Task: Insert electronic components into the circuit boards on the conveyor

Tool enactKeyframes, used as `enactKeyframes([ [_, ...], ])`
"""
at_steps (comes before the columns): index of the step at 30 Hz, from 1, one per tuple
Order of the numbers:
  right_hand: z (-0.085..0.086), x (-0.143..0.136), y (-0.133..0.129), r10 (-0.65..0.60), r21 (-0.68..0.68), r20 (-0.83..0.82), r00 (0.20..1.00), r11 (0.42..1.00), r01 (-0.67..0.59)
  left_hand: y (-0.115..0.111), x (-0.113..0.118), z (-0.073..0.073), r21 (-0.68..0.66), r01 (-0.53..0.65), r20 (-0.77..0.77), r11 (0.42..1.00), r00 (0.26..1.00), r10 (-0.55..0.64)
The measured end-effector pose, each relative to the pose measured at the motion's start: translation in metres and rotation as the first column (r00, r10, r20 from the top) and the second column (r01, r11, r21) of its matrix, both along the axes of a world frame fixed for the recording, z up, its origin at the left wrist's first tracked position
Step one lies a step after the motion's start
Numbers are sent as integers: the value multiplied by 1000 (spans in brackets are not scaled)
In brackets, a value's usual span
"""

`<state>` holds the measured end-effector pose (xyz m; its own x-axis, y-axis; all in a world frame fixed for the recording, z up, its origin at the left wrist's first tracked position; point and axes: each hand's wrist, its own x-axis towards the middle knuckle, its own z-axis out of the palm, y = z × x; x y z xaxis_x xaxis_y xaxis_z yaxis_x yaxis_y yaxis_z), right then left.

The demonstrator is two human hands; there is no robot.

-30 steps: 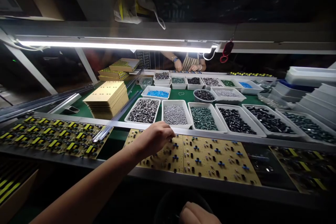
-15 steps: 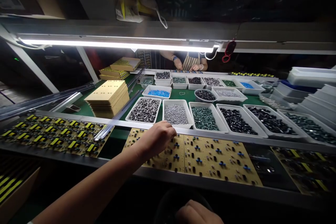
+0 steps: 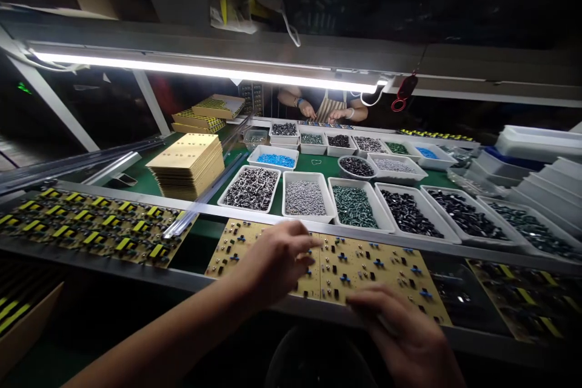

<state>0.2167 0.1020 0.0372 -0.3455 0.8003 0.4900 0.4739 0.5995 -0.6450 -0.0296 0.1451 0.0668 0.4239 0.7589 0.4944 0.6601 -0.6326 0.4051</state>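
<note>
My left hand [image 3: 284,260] is over the left of two adjoining tan circuit boards [image 3: 234,242], its fingers apart near the seam. I see nothing held between them. My right hand [image 3: 404,330] is blurred and dim at the front edge of the right circuit board [image 3: 364,273]; its fingertips overlap that edge, and their grip is unclear. Small black, blue and silver components stand on both boards. Below the boards is a dark round container [image 3: 318,357], its contents too dark to make out.
White trays of components [image 3: 304,197] line the bench behind the rail. A stack of bare boards [image 3: 186,163] stands left, near clear plastic tubes [image 3: 213,191]. Boards with yellow parts [image 3: 91,224] lie at left. Stacked empty trays [image 3: 545,160] stand right. A co-worker's hands [image 3: 322,112] are across the bench.
My left hand has moved slightly right and its fingers have spread from a closed pose. My right hand has risen from the dark container to the right board's front edge.
</note>
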Motion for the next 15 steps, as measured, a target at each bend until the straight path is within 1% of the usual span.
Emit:
enactKeyframes([
  [1,2,2,10,-46,43,32,998,998,45,-14,7,-4,-99,59,-37,993,997,-63],
  [2,3,2,19,-88,86,59,994,993,83,-28,15,-12,-201,161,-132,966,973,-189],
  [3,3,0,28,-114,121,85,990,987,104,-41,24,-24,-270,260,-241,927,914,-327],
  [4,2,-2,35,-121,141,119,985,984,104,-53,34,-37,-278,320,-341,906,848,-404],
  [5,0,-4,41,-119,145,160,980,985,96,-62,42,-52,-300,369,-406,880,785,-467],
  [6,-2,-7,46,-114,145,199,973,986,86,-69,49,-67,-316,351,-457,882,758,-465],
  [7,-4,-9,49,-109,145,233,966,986,76,-74,54,-81,-312,323,-479,894,758,-441],
  [9,-6,-13,54,-106,153,284,953,986,64,-79,58,-101,-250,308,-453,918,801,-393],
  [10,-7,-14,55,-105,163,297,949,985,58,-81,57,-107,-214,312,-429,926,821,-376],
  [12,-7,-14,56,-100,174,318,943,984,45,-82,53,-112,-156,313,-396,937,849,-350],
  [15,-5,-16,57,-98,178,350,932,983,36,-85,49,-108,-132,281,-384,951,870,-310],
])
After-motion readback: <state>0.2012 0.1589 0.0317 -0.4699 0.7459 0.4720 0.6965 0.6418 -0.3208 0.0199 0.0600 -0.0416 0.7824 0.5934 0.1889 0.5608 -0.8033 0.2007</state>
